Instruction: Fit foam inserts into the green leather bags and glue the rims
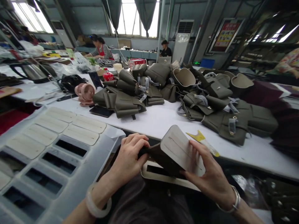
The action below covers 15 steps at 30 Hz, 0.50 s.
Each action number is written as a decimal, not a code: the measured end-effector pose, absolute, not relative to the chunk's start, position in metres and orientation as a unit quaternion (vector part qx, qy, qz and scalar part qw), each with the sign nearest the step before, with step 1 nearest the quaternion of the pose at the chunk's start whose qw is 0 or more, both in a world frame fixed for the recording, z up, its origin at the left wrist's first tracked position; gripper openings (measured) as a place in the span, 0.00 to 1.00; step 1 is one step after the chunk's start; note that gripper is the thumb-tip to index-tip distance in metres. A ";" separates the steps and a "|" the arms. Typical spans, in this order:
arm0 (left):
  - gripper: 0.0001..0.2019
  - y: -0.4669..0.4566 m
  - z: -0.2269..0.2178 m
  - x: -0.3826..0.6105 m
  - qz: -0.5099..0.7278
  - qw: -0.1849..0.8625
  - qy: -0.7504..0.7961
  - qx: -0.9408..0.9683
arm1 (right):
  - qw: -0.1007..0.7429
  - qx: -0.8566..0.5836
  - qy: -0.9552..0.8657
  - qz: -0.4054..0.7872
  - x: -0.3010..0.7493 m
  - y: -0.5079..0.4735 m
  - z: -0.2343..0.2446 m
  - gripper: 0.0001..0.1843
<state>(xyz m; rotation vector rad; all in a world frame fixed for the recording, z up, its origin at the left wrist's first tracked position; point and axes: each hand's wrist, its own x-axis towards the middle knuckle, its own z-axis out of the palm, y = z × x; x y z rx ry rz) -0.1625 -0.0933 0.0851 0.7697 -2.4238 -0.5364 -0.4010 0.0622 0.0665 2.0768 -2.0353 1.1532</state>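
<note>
My right hand [209, 169] grips a pale panel [178, 147] with rounded corners, thumb at its lower edge and fingers along its right side. A thin line runs down the panel's face, and dark leather [161, 157] shows along its left side. My left hand [133, 152] is closed on the dark leather's left end; its fingertips are partly hidden. Just below, over my lap, lies a pale frame-like piece [149, 174] with a dark slot. Whether it is joined to the leather I cannot tell.
At left, a translucent plastic tray [72, 174] with slots carries several pale panels [80, 133]. Olive leather bags [130, 102] are heaped across the white table [158, 119]. A yellow-tipped tool [198, 137], pink fan [85, 93], phone [101, 111] and kettle [35, 71] also lie there. People work behind.
</note>
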 end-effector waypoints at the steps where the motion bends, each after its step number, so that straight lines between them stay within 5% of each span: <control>1: 0.09 -0.094 0.083 -0.162 -0.226 0.259 -0.895 0.285 | 0.007 0.665 -0.649 0.370 -0.402 0.062 0.066 0.44; 15: 0.08 -0.085 0.048 -0.172 -0.279 0.167 -0.904 0.279 | -0.045 0.691 -0.672 0.261 -0.415 0.071 0.041 0.44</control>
